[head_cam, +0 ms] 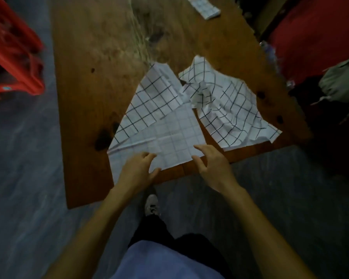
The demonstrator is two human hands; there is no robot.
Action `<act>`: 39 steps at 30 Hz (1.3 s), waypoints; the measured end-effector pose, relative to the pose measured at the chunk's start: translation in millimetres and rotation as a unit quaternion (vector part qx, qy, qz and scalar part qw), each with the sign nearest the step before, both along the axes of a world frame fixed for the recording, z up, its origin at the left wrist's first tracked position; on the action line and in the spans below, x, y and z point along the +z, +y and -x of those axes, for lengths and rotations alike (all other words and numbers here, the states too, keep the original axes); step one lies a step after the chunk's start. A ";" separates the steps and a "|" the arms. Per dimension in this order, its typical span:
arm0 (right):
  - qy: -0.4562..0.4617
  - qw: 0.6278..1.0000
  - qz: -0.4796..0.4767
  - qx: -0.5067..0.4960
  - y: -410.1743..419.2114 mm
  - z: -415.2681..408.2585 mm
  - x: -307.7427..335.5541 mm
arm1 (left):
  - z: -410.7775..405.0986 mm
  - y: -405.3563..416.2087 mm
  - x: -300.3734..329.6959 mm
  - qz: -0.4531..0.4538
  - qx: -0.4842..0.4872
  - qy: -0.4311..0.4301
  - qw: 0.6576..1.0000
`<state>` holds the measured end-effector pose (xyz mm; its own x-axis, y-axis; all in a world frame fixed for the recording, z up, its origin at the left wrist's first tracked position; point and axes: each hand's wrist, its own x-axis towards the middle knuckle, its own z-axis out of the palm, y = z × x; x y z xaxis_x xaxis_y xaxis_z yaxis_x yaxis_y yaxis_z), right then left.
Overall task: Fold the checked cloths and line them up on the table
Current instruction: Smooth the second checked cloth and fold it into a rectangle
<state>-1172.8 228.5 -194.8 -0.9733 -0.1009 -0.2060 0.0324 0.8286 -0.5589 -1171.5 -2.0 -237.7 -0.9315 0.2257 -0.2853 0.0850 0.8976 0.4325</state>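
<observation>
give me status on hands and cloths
Left hand and right hand open at flat cloth. Crumpled cloth beside it. Folded cloth far end.

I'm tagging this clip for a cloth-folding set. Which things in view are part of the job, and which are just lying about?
Part of the job:
- half-folded checked cloth, at the left hand and right hand
- crumpled checked cloth
- folded cloth at the far end
- wooden table

Lying about:
- red plastic stools
- grey fabric on the right
</observation>
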 end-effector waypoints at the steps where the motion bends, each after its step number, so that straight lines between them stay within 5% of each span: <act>1: -0.014 1.000 0.001 0.009 -2.0 4.7 -6.3 | 0.2 -1.3 -10.9 0.012 -0.005 -0.009 1.000; 10: -0.060 0.991 -0.003 0.123 -2.4 41.1 -49.0 | 2.4 1.8 -53.1 0.034 0.064 0.078 0.994; 18: -0.014 0.969 -0.078 0.233 -1.3 65.5 -50.2 | 25.9 30.8 8.5 -0.038 0.172 0.152 0.973; 22: 0.067 0.978 -0.007 0.198 4.3 97.3 -23.3 | 34.2 35.2 46.7 -0.014 0.165 0.196 0.967; 25: 0.042 0.985 0.048 0.161 6.6 126.3 16.7 | 35.4 35.8 64.3 0.049 0.130 0.173 0.975; 33: 0.119 0.969 -0.048 0.209 8.6 200.8 70.4 | 92.8 21.2 102.0 0.070 0.212 0.175 0.959; 39: 0.231 0.947 -0.070 0.211 -26.3 273.1 122.0 | 186.6 -29.8 160.7 0.057 0.214 0.255 0.941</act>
